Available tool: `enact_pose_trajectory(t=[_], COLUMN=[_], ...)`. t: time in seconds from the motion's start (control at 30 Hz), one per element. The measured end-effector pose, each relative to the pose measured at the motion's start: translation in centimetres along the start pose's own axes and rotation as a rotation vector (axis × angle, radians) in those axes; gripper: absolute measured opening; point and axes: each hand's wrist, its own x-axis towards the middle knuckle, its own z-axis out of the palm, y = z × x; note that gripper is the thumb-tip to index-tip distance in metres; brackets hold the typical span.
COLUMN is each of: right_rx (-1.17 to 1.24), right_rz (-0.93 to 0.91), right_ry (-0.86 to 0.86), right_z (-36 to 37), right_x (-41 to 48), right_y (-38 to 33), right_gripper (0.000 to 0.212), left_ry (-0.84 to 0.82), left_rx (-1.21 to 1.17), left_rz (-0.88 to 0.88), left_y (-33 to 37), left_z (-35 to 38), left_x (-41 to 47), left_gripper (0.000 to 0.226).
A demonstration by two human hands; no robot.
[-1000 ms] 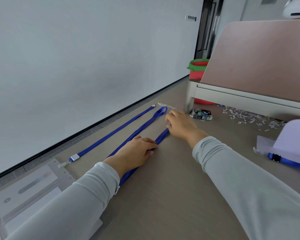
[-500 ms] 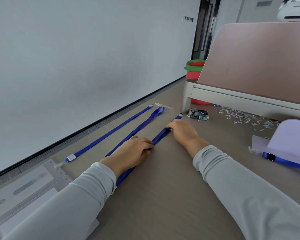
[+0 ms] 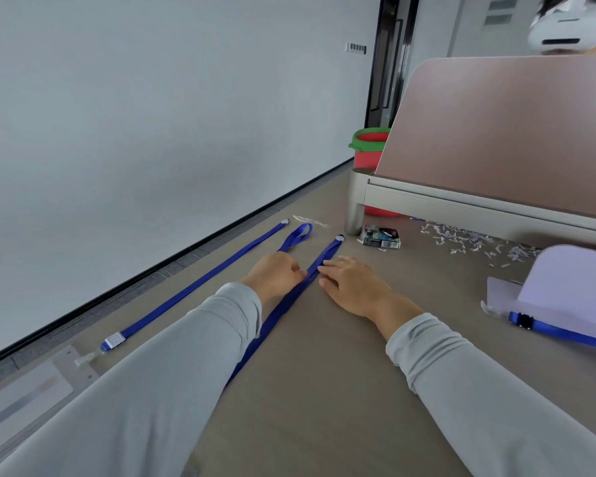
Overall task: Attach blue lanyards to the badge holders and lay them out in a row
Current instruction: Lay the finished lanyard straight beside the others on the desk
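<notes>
Both hands are resting on the table (image 3: 324, 390), one on either side of a lanyard (image 3: 284, 304). I am seeing the left hand (image 3: 276, 275) with fingers curled against the strap's left edge; whether it is pinching or only pressing, I cannot tell. The right hand (image 3: 353, 285) is lying flat and released, its fingertips (image 3: 327, 266) touching the strap's right edge.

Over the last second the left hand has been sliding farther along the strap while the right has been drawing back from the far end. As a result the white tab (image 3: 339, 238) is now showing and the lanyard is running straight from near to far. I am judging this one smoothed into the row, beside its neighbour's loop (image 3: 301, 232) and the left lanyard (image 3: 200, 284), whose clip seems to be joining a holder (image 3: 31, 390) at the near left. Another lanyard (image 3: 561, 333) is waiting at the right, well apart.

The table is looking grey-brown and matte. At the far side a pink divider (image 3: 496, 132) is standing, with paper scraps (image 3: 461, 235) and a packet (image 3: 381, 237) below it. A red bucket (image 3: 370, 149) is sitting behind, and a white wall (image 3: 152, 115) is running along the left.
</notes>
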Motion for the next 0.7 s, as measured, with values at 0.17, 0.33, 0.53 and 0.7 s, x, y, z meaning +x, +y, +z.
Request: enact_pose_trajectory(t=[0.17,0.33,0.53,0.7], right_rx=[-0.046,-0.022,-0.034,-0.064], right_rz=[0.032,0.054,0.033,0.035], right_ry=[-0.126,-0.124,-0.081,-0.061], right_z=[-0.1,-0.1,-0.1,0.0], right_x=[-0.5,-0.7,-0.4,-0.2], right_y=[0.0,-0.2,-0.2,-0.4], right_gripper=[0.050,0.051,0.054,0.049], left_ry=[0.043,0.096,0.123,0.176], left_rx=[0.003,-0.027,0.054,0.235], left_rz=[0.020,0.058,0.168,0.267], left_y=[0.2,-0.2,-0.8,-0.6], left_z=[0.4,1.1,2.0,2.2], left_x=[0.9,0.9,0.5,0.0], left_gripper=[0.029,0.031,0.025,0.028])
